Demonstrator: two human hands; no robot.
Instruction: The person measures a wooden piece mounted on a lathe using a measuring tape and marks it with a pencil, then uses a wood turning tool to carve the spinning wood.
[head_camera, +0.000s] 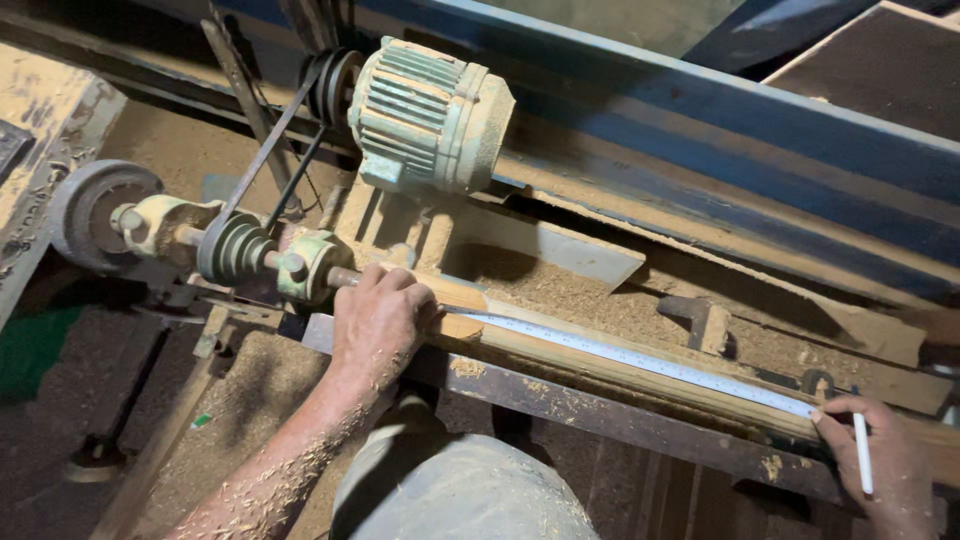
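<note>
A long wooden piece (600, 365) lies mounted along a lathe, running from the spindle at left toward the lower right. My left hand (380, 320) grips its left end, close to the bearing block, and pins down one end of a long steel ruler (640, 358) that lies along the wood. The forearm is dusted with sawdust. My right hand (890, 460) is at the ruler's far end, fingertips on the wood, with a white pencil (862, 455) held between the fingers.
A pale green electric motor (430, 115) sits behind, driving a stepped pulley (235, 248) by a belt. A grey flywheel (95, 210) is at left. A dark metal tool rest bar (600, 410) runs in front. Sawdust covers the bed and floor.
</note>
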